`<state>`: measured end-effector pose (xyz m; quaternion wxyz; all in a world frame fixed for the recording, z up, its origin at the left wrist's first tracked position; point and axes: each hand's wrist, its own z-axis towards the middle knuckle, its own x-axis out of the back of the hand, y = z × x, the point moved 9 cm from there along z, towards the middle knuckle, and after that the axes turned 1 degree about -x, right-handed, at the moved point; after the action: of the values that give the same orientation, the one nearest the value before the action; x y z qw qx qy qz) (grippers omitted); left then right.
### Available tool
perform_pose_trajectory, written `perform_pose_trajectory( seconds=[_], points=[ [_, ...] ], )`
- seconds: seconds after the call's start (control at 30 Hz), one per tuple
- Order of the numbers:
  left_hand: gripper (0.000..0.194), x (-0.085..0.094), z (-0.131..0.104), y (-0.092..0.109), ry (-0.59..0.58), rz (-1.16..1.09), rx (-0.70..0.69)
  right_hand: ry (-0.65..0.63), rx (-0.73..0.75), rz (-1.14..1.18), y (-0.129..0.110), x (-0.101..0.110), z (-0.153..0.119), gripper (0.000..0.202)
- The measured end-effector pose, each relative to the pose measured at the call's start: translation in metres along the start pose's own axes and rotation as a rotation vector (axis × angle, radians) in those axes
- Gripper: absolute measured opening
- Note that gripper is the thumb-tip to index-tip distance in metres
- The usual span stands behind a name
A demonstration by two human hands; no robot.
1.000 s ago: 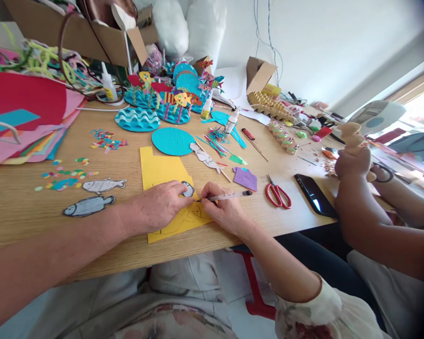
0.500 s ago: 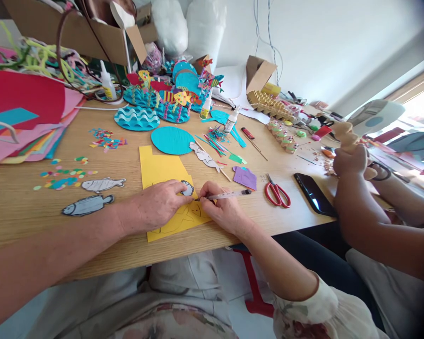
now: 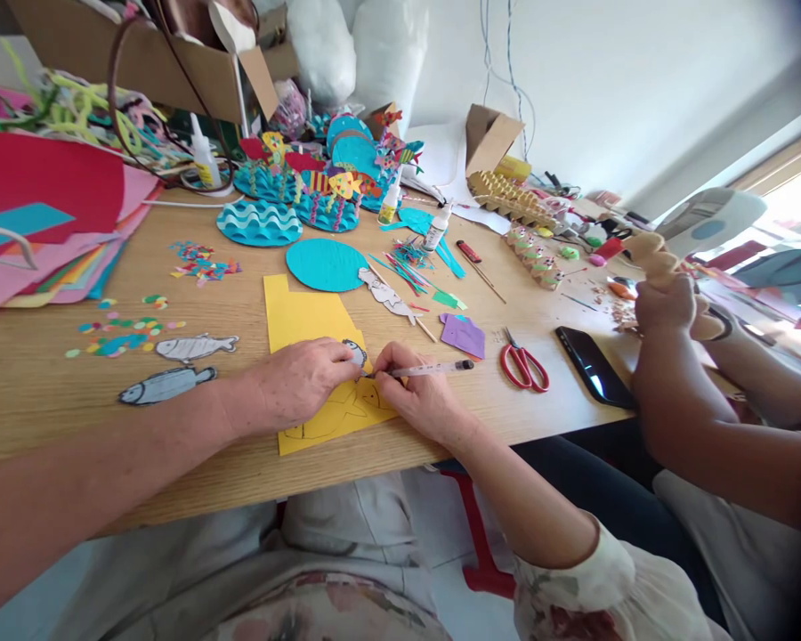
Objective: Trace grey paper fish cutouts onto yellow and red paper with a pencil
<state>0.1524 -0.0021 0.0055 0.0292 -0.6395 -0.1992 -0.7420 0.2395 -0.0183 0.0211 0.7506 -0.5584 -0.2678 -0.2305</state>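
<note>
My right hand point(image 3: 424, 396) grips a pen point(image 3: 433, 367), its tip down on a yellow sheet point(image 3: 307, 316) that carries drawn fish outlines. Across the same sheet lies my left hand point(image 3: 300, 378), fingers together, pressing a small paper fish cutout point(image 3: 356, 352) that is partly hidden under them. Left of my left hand are two more paper fish, a pale one point(image 3: 197, 347) and a darker-edged one point(image 3: 168, 385). Beyond the sheet sits a blue oval point(image 3: 326, 264), with a paper cutout on a stick point(image 3: 391, 298) beside it.
Red scissors point(image 3: 524, 362), a phone point(image 3: 591, 365) and purple paper point(image 3: 463, 336) lie to the right. Another person's hands point(image 3: 667, 307) hold a tan piece there. Glue bottles point(image 3: 436, 229), blue decorated pieces point(image 3: 259, 223) and boxes stand at the back, coloured sheets point(image 3: 46, 187) at the left.
Both hands stay in nearly the same place on the yellow sheet. The fingers of my left hand and the pen tip have shifted very slightly.
</note>
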Motion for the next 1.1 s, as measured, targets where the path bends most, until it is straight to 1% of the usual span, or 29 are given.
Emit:
perform_pose_trajectory(
  seconds=[0.17, 0.3, 0.53, 0.77, 1.0, 1.1],
  points=[
    [0.031, 0.0015, -0.0002, 0.0012, -0.011, -0.014, -0.015, -0.003, 0.0, 0.007, 0.0003, 0.0001, 0.0002, 0.008],
    [0.028, 0.0005, 0.0006, 0.0003, -0.024, 0.002, -0.006, -0.006, -0.006, 0.0, -0.0006, -0.0008, 0.0008, 0.008],
    [0.029, 0.0037, -0.0004, 0.0009, 0.031, -0.002, -0.026, -0.008, 0.009, 0.024, -0.0026, -0.0032, 0.0029, 0.009],
    [0.031, 0.0041, -0.0009, 0.0021, 0.037, -0.027, -0.037, -0.03, -0.008, -0.002, -0.0066, -0.0031, 0.0028, 0.009],
    [0.034, 0.0036, -0.0004, 0.0019, 0.045, 0.014, -0.061, -0.016, 0.001, -0.049, -0.0086, -0.0037, -0.0016, 0.008],
    [0.034, 0.0047, -0.0006, 0.0033, 0.034, 0.016, -0.047, -0.013, 0.012, -0.052, -0.0087, -0.0042, -0.003, 0.008]
  ],
)
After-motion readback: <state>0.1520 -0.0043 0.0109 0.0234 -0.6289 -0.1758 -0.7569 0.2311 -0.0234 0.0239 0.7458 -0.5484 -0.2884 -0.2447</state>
